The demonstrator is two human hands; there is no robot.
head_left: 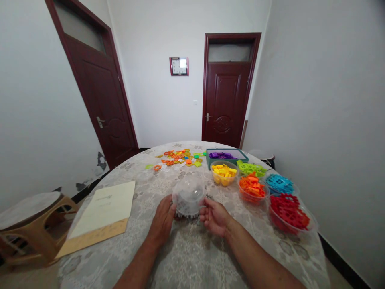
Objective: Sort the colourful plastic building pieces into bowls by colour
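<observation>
Between my two hands is a round, clear plastic bowl [189, 193], near the middle of the table. My left hand [162, 218] holds its left side, fingers along the wall and thumb toward me. On the opposite side, my right hand [215, 216] pinches the rim with thumb and curled fingers. Grey, tooth-like edges and a bit of red show along the bowl's lower front; I cannot make out what they belong to.
Bowls of yellow [224, 173], orange [253, 188], blue [279, 184] and red pieces [290, 214] stand at right, near green pieces [251, 167]. A box [212, 162] holds purple pieces. Mixed pieces [180, 157] lie at the back. Paper on a board [104, 204] lies left, beside a stool [33, 212].
</observation>
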